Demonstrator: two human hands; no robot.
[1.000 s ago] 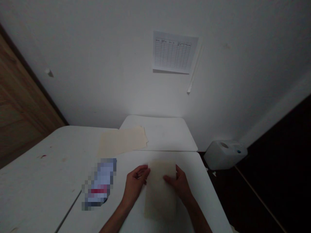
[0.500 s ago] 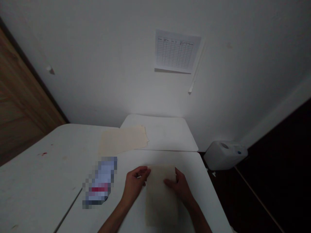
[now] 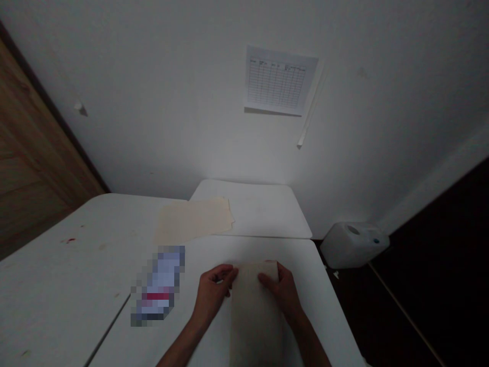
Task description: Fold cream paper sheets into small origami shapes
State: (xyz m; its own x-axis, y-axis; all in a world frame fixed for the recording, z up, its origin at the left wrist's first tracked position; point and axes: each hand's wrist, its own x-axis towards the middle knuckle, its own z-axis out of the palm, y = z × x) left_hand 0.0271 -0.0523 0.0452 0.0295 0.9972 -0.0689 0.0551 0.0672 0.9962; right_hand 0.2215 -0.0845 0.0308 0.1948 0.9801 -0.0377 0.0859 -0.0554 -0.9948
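Head view: left hand [image 3: 213, 291] and right hand [image 3: 283, 293], angled inward, pinch a beige sheet [image 3: 254, 316] from opposite sides.

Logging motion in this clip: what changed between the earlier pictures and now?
The near end of the beige, rectangular, paper-like sheet has shifted towards the person, now running past the picture's bottom. Nothing was let go: left hand and right hand keep hold near its far end. The flat cream sheets on the white table stayed put.
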